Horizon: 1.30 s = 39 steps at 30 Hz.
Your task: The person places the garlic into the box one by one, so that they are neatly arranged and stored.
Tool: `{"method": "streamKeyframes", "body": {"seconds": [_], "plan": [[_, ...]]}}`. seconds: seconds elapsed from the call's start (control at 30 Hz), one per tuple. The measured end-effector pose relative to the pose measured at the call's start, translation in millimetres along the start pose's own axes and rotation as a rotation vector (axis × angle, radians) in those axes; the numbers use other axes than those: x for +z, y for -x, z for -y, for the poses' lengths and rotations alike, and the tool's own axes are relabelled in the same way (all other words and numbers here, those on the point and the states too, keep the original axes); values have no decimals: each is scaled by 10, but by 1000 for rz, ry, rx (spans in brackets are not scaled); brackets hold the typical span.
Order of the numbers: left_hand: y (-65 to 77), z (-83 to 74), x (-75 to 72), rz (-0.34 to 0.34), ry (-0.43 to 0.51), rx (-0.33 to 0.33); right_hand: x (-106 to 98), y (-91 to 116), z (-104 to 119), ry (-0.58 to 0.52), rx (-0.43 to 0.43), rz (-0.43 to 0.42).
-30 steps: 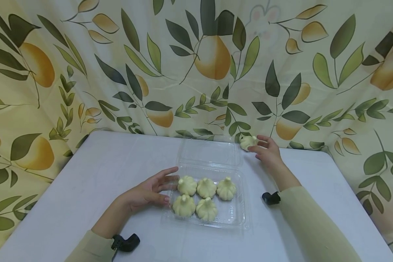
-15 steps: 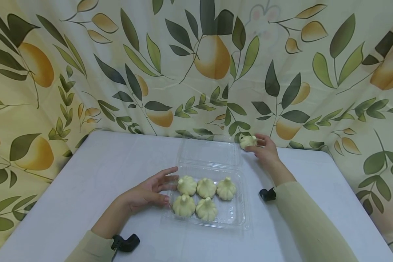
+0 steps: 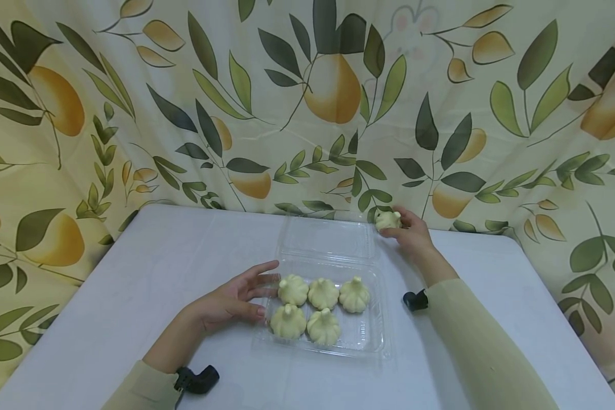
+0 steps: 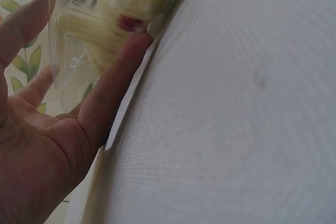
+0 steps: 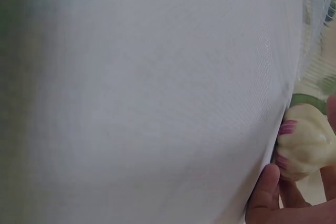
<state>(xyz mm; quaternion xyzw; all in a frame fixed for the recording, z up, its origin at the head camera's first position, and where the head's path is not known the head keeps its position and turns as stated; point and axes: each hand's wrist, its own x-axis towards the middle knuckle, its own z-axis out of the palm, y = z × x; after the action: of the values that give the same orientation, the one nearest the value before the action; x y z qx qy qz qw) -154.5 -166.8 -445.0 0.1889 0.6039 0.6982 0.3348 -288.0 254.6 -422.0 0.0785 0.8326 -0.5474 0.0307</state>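
At the far edge of the table, my right hand (image 3: 415, 236) grips a pale garlic bulb (image 3: 386, 220) between thumb and fingers. The right wrist view shows purple streaks low on that garlic bulb (image 5: 307, 142), with the fingertips around it. My left hand (image 3: 230, 299) touches the left side of a clear plastic clamshell box (image 3: 359, 331), its fingers spread and fairly straight. Inside the box several garlic bulbs (image 3: 323, 294) sit in two rows, stems up. In the left wrist view one finger lies along the box wall, and purple marks show through the plastic.
The box's clear lid (image 3: 328, 239) lies folded back behind it, reaching the table's far edge. A white cloth (image 3: 133, 285) covers the table. Behind hangs a curtain (image 3: 297, 142) printed with fruit and leaves. A black wrist camera (image 3: 199, 380) sits on each sleeve.
My right hand has shifted slightly left and closed around the garlic bulb, which has barely moved. The left hand and the box have stayed where they were.
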Motion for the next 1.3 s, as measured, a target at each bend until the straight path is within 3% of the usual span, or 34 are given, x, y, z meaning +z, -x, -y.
{"method": "streamKeyframes", "body": {"seconds": [0.27, 0.57, 0.77, 1.03, 1.3], "plan": [[6, -5, 3, -1, -3, -1, 30, 11, 46, 11, 22, 14], [3, -8, 14, -2, -2, -7, 47, 38, 63, 108, 9, -13], [3, -8, 12, -9, -4, -5, -12, 55, 15, 72, 22, -37], [7, -7, 3, -7, -11, 0, -95, 169, 28, 46, 61, 11], [6, -15, 13, -7, -11, -2, -102, 345, 106, 79, -69, 0]]}}
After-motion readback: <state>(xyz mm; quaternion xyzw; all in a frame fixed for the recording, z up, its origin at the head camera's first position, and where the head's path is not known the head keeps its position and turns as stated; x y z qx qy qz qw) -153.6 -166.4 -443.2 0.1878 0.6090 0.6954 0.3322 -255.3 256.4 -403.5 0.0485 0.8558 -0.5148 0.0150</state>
